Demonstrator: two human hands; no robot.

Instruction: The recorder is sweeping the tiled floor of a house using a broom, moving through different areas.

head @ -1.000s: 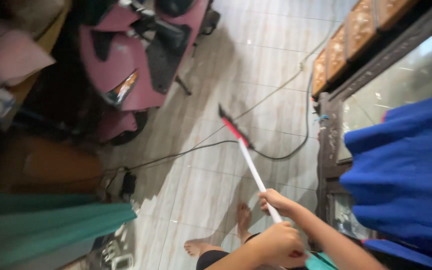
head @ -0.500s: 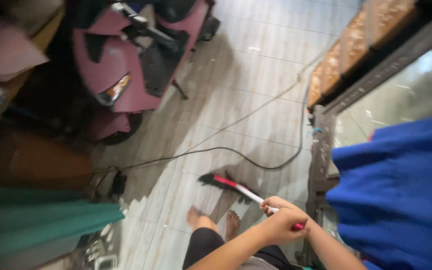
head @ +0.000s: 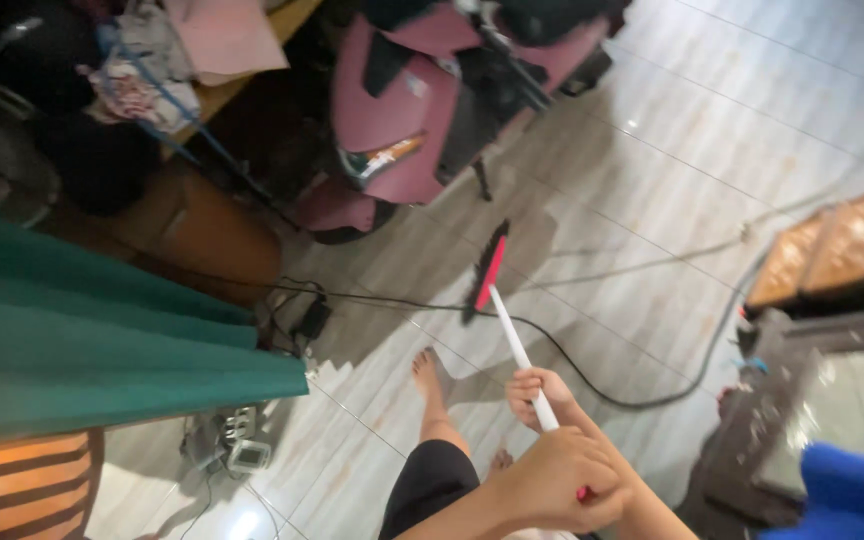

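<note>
Since half a second ago the broom head (head: pixel 487 270) has swung from just ahead of the feet out to the middle of the frame, and the view has turned left, bringing the green curtain (head: pixel 102 350) forward.

Nearest, at the lower centre, the left hand (head: pixel 552 480) is curled tight round the red end of the broom handle (head: pixel 517 345). Just above it the right hand (head: pixel 532 395) wraps the white shaft, fingers closed. A bare foot (head: pixel 430 375) stands just left of the shaft.

Beyond, a black cable (head: pixel 592 385) loops across the tiles under the handle, and another runs left to a black adapter (head: pixel 310 320). In my judgement a stroke could snag either cable and tug the plugs.

Farther up, the bristles lie near the pink scooter (head: pixel 422 130); a wide sweep might knock its stand.
</note>
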